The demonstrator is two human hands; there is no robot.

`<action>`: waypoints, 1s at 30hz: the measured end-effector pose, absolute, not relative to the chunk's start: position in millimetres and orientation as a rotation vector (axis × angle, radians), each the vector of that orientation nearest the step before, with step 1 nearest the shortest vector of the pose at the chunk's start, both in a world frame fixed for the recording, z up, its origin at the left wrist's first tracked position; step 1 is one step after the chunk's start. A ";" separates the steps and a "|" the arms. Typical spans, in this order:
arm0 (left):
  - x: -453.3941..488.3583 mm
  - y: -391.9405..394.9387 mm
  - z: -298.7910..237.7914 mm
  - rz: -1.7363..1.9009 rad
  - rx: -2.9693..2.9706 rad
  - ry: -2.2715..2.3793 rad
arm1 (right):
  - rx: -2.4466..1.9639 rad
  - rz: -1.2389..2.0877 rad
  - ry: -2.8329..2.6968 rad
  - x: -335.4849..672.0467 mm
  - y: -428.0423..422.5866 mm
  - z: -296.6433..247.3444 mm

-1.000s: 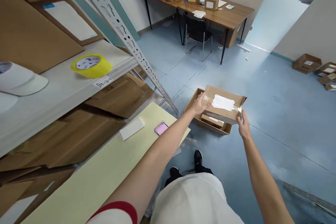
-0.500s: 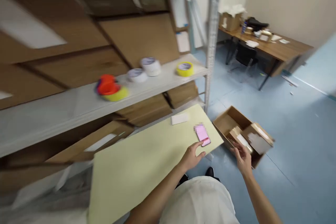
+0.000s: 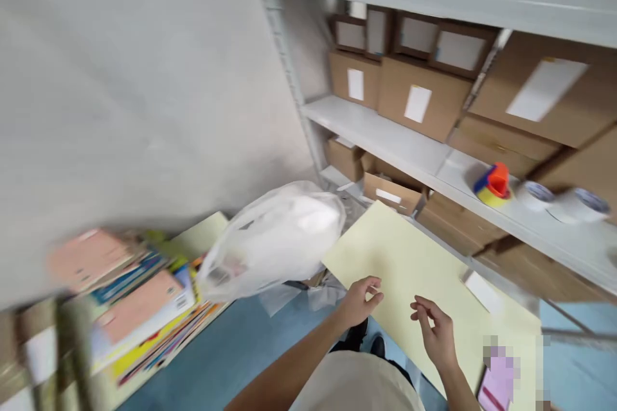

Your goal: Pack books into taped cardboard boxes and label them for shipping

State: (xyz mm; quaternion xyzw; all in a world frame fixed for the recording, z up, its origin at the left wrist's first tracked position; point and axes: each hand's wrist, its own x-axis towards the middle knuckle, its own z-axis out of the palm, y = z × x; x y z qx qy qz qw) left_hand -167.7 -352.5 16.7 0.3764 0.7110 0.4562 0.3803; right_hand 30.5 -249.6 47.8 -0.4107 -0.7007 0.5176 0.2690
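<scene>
My left hand (image 3: 364, 300) hovers over the near edge of a pale yellow tabletop (image 3: 409, 250), fingers loosely curled and thumb apart, holding nothing. To its right, my right hand (image 3: 435, 332) is above the same tabletop, thumb and fingers slightly apart with nothing between them. A pink phone-like object (image 3: 499, 376), partly pixelated, lies just right of my right wrist. Farther back on the tabletop rests a small white box (image 3: 482, 292). Neither hand touches these two things.
A bulging white plastic bag (image 3: 279, 237) stands left of the tabletop. Stacked books and notebooks (image 3: 144, 305) lie farther left. Behind, a grey metal shelf (image 3: 385, 141) carries cardboard boxes (image 3: 424, 96), a red-and-blue tape dispenser (image 3: 494, 183) and white tape rolls (image 3: 578, 205).
The view has swung left, bringing the wall, bag and books into sight. My left hand has left the pink object. My right hand has moved from beside the floor carton to above the tabletop.
</scene>
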 end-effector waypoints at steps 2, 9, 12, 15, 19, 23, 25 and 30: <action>-174.0 -370.5 9.4 1.230 0.834 1.884 | -1.003 1.492 -2.023 13.3 -245.0 43.1; -169.5 -457.6 8.8 1.351 0.555 2.185 | -0.804 1.797 -2.258 -48.4 -249.5 9.2; -162.4 -510.3 17.9 1.265 0.421 2.333 | -0.562 1.954 -2.350 -82.1 -274.9 11.6; -162.0 -562.8 22.3 1.180 0.234 2.511 | -0.359 2.066 -2.406 -111.7 -309.7 15.8; -177.7 -631.5 15.3 1.076 -0.032 2.711 | -0.102 2.161 -2.554 -141.8 -363.6 7.4; -219.1 -704.7 -0.5 1.077 -0.304 2.811 | -0.041 2.319 -2.618 -175.3 -422.3 -13.4; -250.2 -742.9 -7.0 1.147 -0.405 2.798 | -0.143 2.467 -2.570 -197.2 -454.4 -26.6; -336.4 -823.2 -20.2 1.462 -0.739 2.489 | -0.655 2.670 -2.368 -255.1 -533.8 -65.0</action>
